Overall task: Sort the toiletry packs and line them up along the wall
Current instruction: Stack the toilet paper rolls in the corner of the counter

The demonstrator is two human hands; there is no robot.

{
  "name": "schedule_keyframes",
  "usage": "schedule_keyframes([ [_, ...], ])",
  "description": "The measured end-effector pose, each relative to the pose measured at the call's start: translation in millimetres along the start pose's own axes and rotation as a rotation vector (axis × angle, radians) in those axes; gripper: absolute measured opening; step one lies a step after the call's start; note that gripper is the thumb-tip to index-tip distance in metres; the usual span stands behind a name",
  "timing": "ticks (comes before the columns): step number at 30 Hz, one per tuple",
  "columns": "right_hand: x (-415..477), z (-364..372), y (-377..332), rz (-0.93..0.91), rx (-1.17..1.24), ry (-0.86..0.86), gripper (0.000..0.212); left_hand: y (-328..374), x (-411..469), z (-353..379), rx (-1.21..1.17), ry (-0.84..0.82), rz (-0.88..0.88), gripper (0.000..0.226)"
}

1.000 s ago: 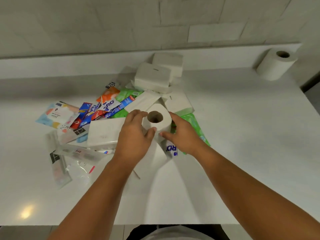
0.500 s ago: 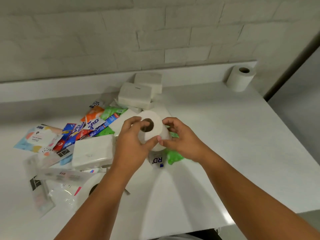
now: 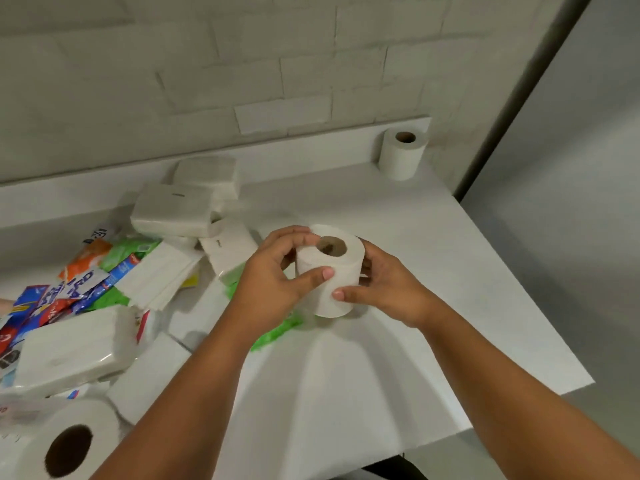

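A white counter (image 3: 398,358) spreads under both hands and runs back to a pale brick wall (image 3: 242,64) beyond them. To the left of the left hand lies a heap of toiletry packs: white tissue packs (image 3: 173,211) stacked toward the wall, another tissue pack (image 3: 69,348) nearer the person, and coloured sachets (image 3: 69,289) between them, overlapping one another. A green pack (image 3: 273,332) shows under the left wrist. Near the lower left, close beside the left forearm, a toilet roll (image 3: 65,445) lies with its core facing up. Far beyond the right hand, a second roll (image 3: 401,154) stands upright against the wall ledge at the counter's far corner.

Between the two hands, a third, held roll (image 3: 327,275) is tilted, with its core hole toward the wall; whether its lower end touches the counter cannot be told. The left hand (image 3: 273,282) curls round its left side, thumb across the front and fingers at the top rim. The right hand (image 3: 384,289) cups the right side, thumb pressed on the lower front
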State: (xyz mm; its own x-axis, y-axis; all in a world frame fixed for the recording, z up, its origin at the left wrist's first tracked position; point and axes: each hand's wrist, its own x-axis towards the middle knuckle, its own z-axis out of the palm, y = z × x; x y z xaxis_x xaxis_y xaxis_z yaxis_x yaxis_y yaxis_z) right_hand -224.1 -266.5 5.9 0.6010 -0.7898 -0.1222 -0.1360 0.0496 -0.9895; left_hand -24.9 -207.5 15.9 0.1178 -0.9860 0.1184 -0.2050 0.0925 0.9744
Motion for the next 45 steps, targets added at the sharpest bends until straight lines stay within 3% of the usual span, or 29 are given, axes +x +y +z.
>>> schedule_keyframes([
  [4,-8,-56,6,0.009,0.078,0.035,0.067,-3,29,40,-0.168,-0.07,-0.126,0.072],
  [6,-8,-83,10,0.013,0.106,0.028,0.066,-5,45,58,-0.123,-0.124,-0.181,0.082],
  [11,-4,-148,25,0.034,0.131,0.034,0.064,-9,79,104,-0.055,-0.243,-0.254,0.082],
  [16,13,-199,43,0.018,-0.012,0.143,0.063,-7,121,155,0.03,-0.193,-0.175,0.075],
  [19,31,-224,53,-0.001,-0.112,0.198,0.063,-11,147,177,0.115,-0.185,-0.115,0.083],
  [23,59,-254,54,-0.018,-0.073,0.176,0.067,-19,186,198,0.169,-0.11,-0.1,0.089],
  [31,109,-288,55,-0.033,-0.123,0.146,0.064,-26,232,221,0.271,0.016,-0.09,0.071],
  [45,142,-297,65,-0.017,-0.126,0.162,0.056,-43,259,227,0.341,0.078,-0.128,0.069],
])
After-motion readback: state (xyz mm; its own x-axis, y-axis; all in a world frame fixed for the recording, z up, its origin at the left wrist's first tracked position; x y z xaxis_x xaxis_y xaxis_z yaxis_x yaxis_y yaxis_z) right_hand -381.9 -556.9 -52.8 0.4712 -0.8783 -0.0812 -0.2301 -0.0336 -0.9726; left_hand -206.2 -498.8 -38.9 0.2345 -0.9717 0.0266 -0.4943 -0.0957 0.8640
